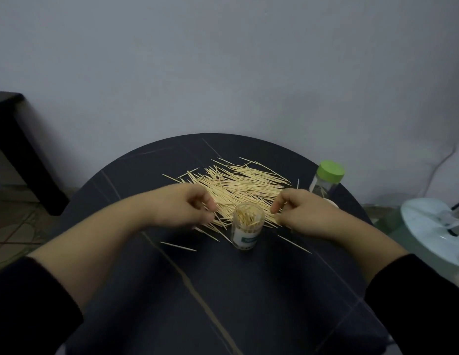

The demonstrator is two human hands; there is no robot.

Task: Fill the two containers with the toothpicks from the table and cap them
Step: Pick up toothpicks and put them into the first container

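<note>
A pile of wooden toothpicks [238,184] lies spread over the far middle of the round dark table [223,290]. An uncapped clear container [248,226] stands upright in front of the pile, packed with toothpicks. My left hand [190,207] sits at the pile's near left edge, its fingers curled and pinching some toothpicks. My right hand [300,212] is just right of the container, fingertips pinching toothpicks at the pile's near right edge. A second clear container with a green cap [327,179] stands at the table's right rim. Part of a white lid [332,202] peeks out behind my right hand.
A few stray toothpicks [178,246] lie on the table near the open container. A dark piece of furniture [16,139] stands at the left by the wall. A white fan base [436,226] sits on the floor to the right.
</note>
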